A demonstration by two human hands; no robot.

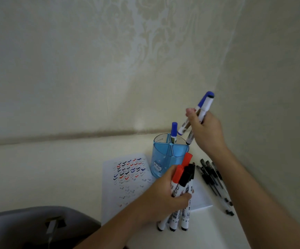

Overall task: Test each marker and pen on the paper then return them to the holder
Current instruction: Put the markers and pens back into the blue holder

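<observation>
**penfan22:** ok, left to right, what's where?

**deskcam:** Bottom-left is some dark grey thing (29, 227), no idea what. Then the paper (125, 184), flat and matte on the white table (55, 168), full of rows of little red, blue and black ticks. The holder (163, 159) stands at its far right corner, on the sheet or just beside it, can't tell. It's a see-through blue plastic cup split by dividers, and one blue-capped marker (174, 129) stands upright in a back section.

**penfan22:** and the hands?

**deskcam:** The left hand (163, 194) is in front of the holder with its fingers wrapped round a bundle of markers (186, 175). Those have glossy white barrels and red and black caps, caps up, tails down by the table. The right hand (208, 132) is up and to the right of the holder, gripping a pair of markers (205, 103), at least one blue-capped.

**penfan22:** so which go in next?

**deskcam:** I'd bet on the pair. They're tilted, caps up-right and tails down-left, and the holder lies down-left of that hand. One tail is right at the right rim. That hand's nearer the opening, though the pair probably needs tipping more upright to drop into a section. Far right, a bunch of thin black pens (212, 177) lies on the table, outside the holder.
</observation>
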